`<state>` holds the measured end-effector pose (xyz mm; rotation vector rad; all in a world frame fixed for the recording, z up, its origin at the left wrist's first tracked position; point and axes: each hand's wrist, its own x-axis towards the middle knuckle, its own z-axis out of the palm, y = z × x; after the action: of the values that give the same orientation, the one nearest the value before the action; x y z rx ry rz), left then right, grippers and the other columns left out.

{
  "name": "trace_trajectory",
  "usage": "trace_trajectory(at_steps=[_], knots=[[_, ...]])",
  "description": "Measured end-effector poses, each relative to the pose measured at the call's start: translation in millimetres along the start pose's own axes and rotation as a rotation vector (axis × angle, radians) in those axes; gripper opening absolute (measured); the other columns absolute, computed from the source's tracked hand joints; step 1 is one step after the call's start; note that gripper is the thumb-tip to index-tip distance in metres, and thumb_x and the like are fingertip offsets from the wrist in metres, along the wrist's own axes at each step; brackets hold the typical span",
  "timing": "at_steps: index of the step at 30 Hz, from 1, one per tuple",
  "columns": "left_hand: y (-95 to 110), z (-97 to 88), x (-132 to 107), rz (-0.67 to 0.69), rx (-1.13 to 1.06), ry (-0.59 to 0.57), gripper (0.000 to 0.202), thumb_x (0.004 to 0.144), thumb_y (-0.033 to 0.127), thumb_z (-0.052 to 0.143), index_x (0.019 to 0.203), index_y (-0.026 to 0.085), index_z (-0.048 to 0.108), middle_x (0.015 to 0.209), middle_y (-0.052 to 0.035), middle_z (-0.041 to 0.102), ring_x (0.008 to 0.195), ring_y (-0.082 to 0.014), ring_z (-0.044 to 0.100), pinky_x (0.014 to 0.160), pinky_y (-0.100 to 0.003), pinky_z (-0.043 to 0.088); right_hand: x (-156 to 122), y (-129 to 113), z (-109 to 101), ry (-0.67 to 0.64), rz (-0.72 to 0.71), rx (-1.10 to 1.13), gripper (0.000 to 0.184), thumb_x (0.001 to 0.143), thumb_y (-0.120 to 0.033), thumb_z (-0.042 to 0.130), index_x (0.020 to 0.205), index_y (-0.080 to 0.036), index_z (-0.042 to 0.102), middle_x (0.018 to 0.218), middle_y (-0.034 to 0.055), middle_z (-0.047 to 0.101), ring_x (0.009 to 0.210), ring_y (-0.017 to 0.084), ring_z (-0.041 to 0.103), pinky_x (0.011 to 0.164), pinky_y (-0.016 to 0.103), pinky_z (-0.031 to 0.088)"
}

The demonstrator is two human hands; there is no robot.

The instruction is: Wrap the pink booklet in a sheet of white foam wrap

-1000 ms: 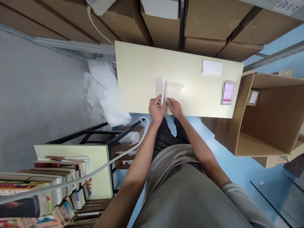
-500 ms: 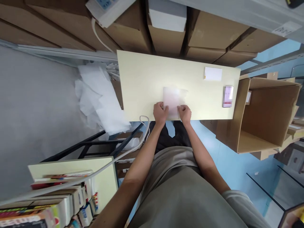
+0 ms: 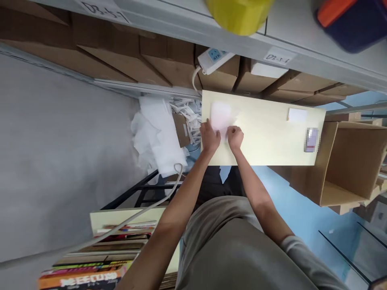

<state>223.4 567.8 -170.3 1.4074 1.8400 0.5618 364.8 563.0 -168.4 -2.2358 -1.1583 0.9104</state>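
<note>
A flat, pale pinkish-white packet [image 3: 220,114] lies near the left end of a cream board [image 3: 266,141]; glare blurs its surface, so I cannot tell its exact kind. Clear film seems to stick out at its right side. My left hand [image 3: 211,137] grips the packet's lower left, thumb on top and fingers along its left edge. At the lower right edge my right hand [image 3: 235,138] is closed, thumb and fingers pinched together; what it pinches is too blurred to make out.
On the board's right end lie a white card-like piece [image 3: 297,114] and a phone [image 3: 311,139]. An open carton [image 3: 329,161] stands to the right. White foam sheets [image 3: 160,133] hang at left. Behind are cartons and a power strip [image 3: 214,58]. A cable [image 3: 163,198] crosses above books [image 3: 121,253].
Both hands and the packet have moved left along the board and farther from its near edge. My view has turned left, bringing more of the upper shelf into sight.
</note>
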Motion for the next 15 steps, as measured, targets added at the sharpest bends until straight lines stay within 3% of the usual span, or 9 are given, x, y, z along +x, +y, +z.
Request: trace_trajectory(at_steps=[4,8,11,15], knots=[[6.0,-9.5,24.4,0.033,0.068,-0.130,0.069,0.095,0.013,0.064,0.163,0.010,0.058,0.154,-0.0296,0.059,0.153,-0.0474,0.052,0.135,-0.064,0.040,23.4,-20.7,5.9,-0.005,-0.024,-0.072,0.021,0.106,-0.021,0.061,0.097,-0.022,0.080,0.102,0.0070,0.080,0.089,0.023,0.072,0.093,0.036,0.057],[13.8,-23.4,15.6,-0.008,0.082,-0.187,0.059,0.096,0.016,0.066,0.154,0.007,0.064,0.155,-0.0308,0.061,0.157,-0.0460,0.051,0.136,-0.058,0.041,23.5,-31.3,-17.1,-0.010,-0.040,-0.094,0.018,0.105,-0.021,0.065,0.111,-0.021,0.083,0.118,0.0100,0.083,0.091,0.022,0.075,0.094,0.035,0.059],[17.6,-41.2,-5.5,-0.037,0.014,-0.125,0.045,0.097,0.019,0.066,0.142,0.012,0.070,0.147,-0.0269,0.069,0.155,-0.0423,0.056,0.137,-0.054,0.042,7.7,-43.0,-41.6,0.024,-0.075,-0.086,0.021,0.105,-0.024,0.068,0.119,-0.019,0.082,0.124,0.0121,0.084,0.089,0.021,0.076,0.095,0.034,0.060],[24.0,-62.2,-50.8,-0.079,-0.153,0.051,0.021,0.091,0.019,0.069,0.111,0.025,0.074,0.122,-0.0166,0.077,0.136,-0.0391,0.069,0.128,-0.057,0.053,-28.7,-55.4,-69.3,-0.004,-0.211,-0.010,0.024,0.104,-0.027,0.067,0.118,-0.017,0.082,0.120,0.0134,0.086,0.090,0.021,0.077,0.096,0.034,0.061]])
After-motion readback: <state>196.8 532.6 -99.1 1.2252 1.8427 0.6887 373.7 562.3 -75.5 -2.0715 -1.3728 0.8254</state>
